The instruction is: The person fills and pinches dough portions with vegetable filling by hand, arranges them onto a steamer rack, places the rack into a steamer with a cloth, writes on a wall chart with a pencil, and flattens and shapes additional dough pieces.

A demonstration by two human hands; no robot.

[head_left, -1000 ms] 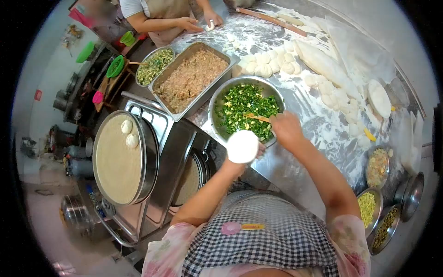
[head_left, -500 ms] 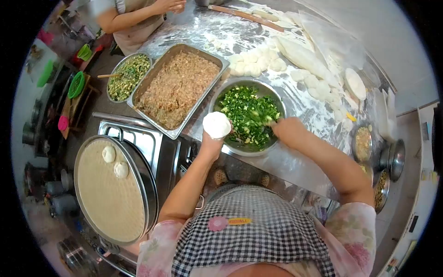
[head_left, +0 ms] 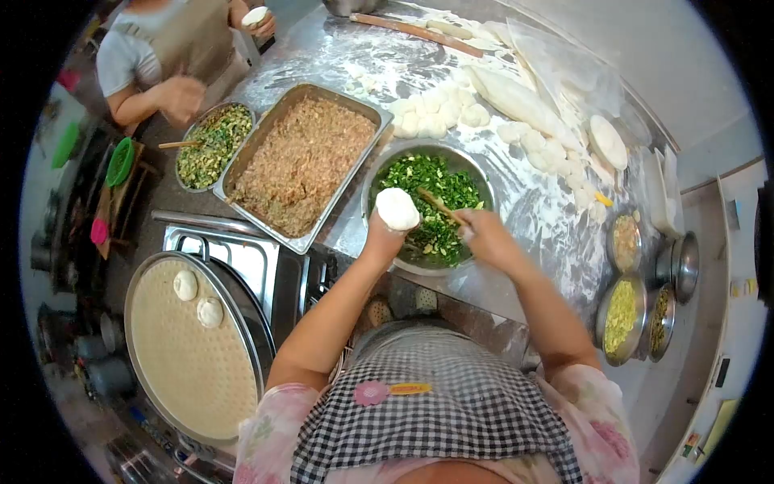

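My left hand [head_left: 389, 240] is closed around a round white piece of dough [head_left: 398, 209], held up over the near left rim of a steel bowl [head_left: 369, 179]. Chopped greens [head_left: 431, 173] fill much of that bowl. In my right hand [head_left: 488, 239], at the bowl's right side, is a slim wooden stick [head_left: 442, 207] that slants across the greens. Its far tip lies just beyond the dough; whether the tip is flat or rounded is too small to tell.
A deep steel tray of minced filling [head_left: 302, 157] stands left of the bowl. Two buns [head_left: 185, 285] sit on a round steamer [head_left: 173, 363]. Dough pieces [head_left: 435, 109] and a rolling pin [head_left: 415, 34] lie on the floured table. A co-worker [head_left: 173, 48] stands at the far left.
My right hand has drawn left and the stick now shows plainly over the greens. My left hand has shifted slightly right. The co-worker has come further into view, a dough round in one hand.
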